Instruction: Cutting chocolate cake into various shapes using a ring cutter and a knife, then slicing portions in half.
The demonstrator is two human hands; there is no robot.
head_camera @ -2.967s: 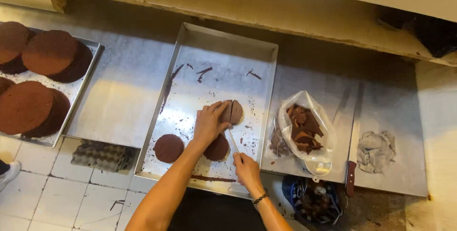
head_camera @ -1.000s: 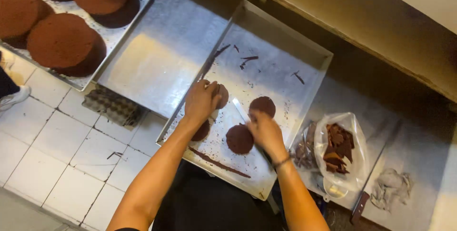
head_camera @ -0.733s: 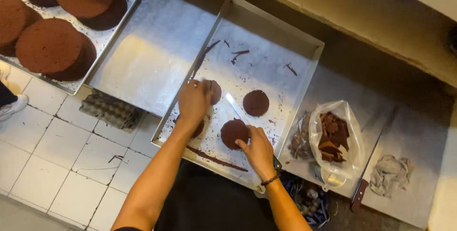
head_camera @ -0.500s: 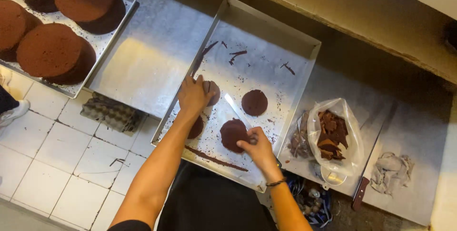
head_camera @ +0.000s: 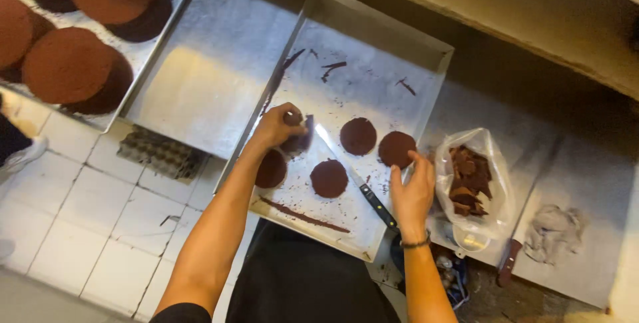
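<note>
While the metal tray (head_camera: pixel 426 53) is lying across the steel worktop (head_camera: pixel 219 43), the work inside it is spreading out: four small round chocolate discs are now sitting apart on its floor, where half a second ago only three were showing around the hands. Beyond the left hand, up and away from its grip, a second tray (head_camera: pixel 143 57) is carrying the large brown cake rounds (head_camera: pixel 66 63), untouched.

The left hand (head_camera: pixel 279 125) is curling closed around a small dark piece of cake (head_camera: pixel 297 142) and pressing it onto the tray; the disc under its wrist (head_camera: pixel 271 168) is lying just below that grip. The right hand (head_camera: pixel 413 193) is resting with fingers spread and nothing in them, its fingertips touching the edge of the rightmost disc (head_camera: pixel 397 149), which has just been slid out to that spot. Between the two hands the middle discs (head_camera: pixel 358 136) and (head_camera: pixel 329 178) are lying free, and the knife (head_camera: pixel 363 183) has been let go: it is lying flat just left of the right palm, black handle toward the person.

Just right of the open hand a clear plastic bag of cake trimmings (head_camera: pixel 469 176) is slumping; farther out a crumpled cloth (head_camera: pixel 552 230) and a red-handled knife (head_camera: pixel 509 263) are lying.

Judging by this, cutting has paused and arranging is taking over.
</note>
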